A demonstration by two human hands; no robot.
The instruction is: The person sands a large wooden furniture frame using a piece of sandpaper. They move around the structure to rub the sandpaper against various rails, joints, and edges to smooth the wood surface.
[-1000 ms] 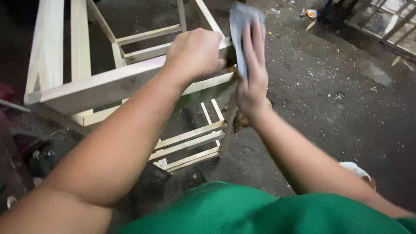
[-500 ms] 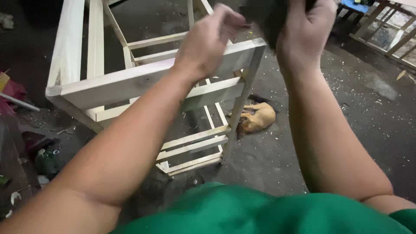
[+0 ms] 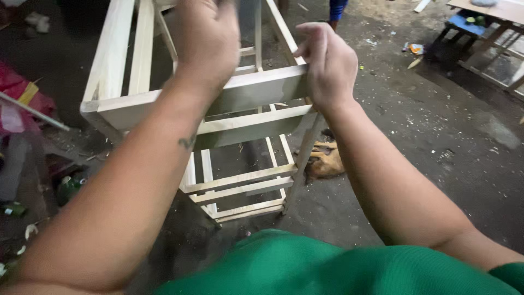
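A pale wooden slatted frame [image 3: 256, 87] stands on the dusty floor in front of me. My left hand [image 3: 207, 41] is raised over its top rail with the fingers closed; the blurred edge of a grey sheet [image 3: 248, 13] shows right beside those fingers. My right hand [image 3: 327, 63] hovers at the rail's right corner, fingers loosely curled and apart, with nothing visible in it. My green shirt [image 3: 338, 267] fills the bottom of the view.
A tan dog [image 3: 327, 161] lies on the floor behind the frame's right leg. Red clutter [image 3: 16, 93] and a green bottle [image 3: 68, 188] lie at the left. A person's blue-clad leg [image 3: 337, 8] and a wooden table [image 3: 491, 33] stand at the far right.
The grey sheet was in my right hand against the frame's corner, then both hands met on it above the rail. Now it is by my left hand and my right hand has dropped to the corner.
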